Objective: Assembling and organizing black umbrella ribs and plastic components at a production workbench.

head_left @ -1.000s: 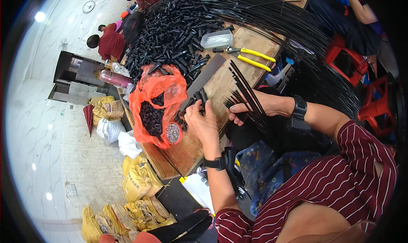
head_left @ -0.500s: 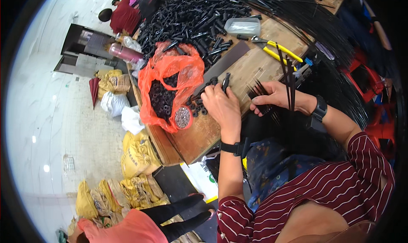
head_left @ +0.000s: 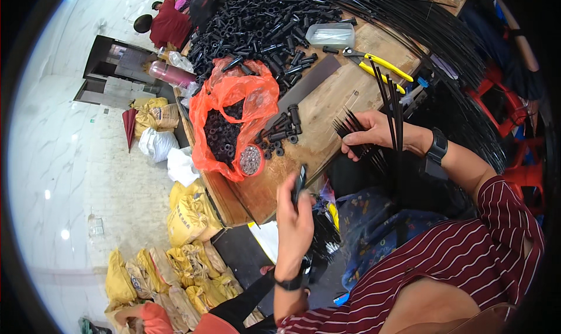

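Note:
My right hand (head_left: 374, 131) is closed around a bunch of thin black rods (head_left: 349, 124), whose fine ends fan out past the fingers over the table's near edge. Longer black rods (head_left: 392, 103) stand up in front of that wrist; whether the same hand grips them I cannot tell. Off the table's front edge, my left hand (head_left: 295, 214) pinches a short black tube-like part (head_left: 300, 181) between thumb and fingers, slightly blurred. A small group of black tubular parts and rings (head_left: 283, 129) lies on the wooden table (head_left: 304, 153) beyond it.
An orange plastic bag (head_left: 201, 121) of black rings and a small tub of shiny bits (head_left: 251, 160) sit at the left. Farther back are a heap of black parts (head_left: 263, 24), a clear box (head_left: 331, 35), yellow-handled cutters (head_left: 385, 68) and long black rods (head_left: 409, 24).
My left hand has drawn back from the parts on the table toward me, now with a black tube-like part. My right hand has barely moved. A person in pink at lower left has shifted.

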`<state>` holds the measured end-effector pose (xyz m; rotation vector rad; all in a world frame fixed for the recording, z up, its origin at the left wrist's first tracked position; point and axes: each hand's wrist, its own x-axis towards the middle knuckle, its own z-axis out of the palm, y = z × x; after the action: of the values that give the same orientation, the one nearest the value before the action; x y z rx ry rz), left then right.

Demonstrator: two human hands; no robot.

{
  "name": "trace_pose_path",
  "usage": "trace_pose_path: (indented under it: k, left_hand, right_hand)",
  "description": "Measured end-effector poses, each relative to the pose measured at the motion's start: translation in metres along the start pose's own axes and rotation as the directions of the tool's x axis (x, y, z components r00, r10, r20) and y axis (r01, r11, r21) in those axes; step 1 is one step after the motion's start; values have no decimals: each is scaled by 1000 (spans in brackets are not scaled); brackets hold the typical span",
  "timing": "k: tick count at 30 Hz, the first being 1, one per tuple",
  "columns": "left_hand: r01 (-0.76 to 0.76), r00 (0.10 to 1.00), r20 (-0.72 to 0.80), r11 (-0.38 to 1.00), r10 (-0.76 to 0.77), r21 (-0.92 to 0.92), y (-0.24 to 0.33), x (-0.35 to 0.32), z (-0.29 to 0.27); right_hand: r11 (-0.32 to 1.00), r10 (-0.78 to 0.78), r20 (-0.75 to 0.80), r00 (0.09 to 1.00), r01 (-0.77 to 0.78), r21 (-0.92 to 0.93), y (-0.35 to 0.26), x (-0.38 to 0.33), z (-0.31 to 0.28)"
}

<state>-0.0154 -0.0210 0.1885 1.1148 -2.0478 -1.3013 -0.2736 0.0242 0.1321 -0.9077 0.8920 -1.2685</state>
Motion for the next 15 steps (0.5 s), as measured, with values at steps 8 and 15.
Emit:
trace_pose_path:
  k: [8,15]
  left_hand:
    - [408,913,-66,909,-403,83,117,-122,-74]
    - [253,966,-1,952,-257,172,211,-109,-102]
  right_hand:
    - [999,1,69,998,2,-42,1,7,10]
    - [997,23,73,997,-28,77,10,6,5]
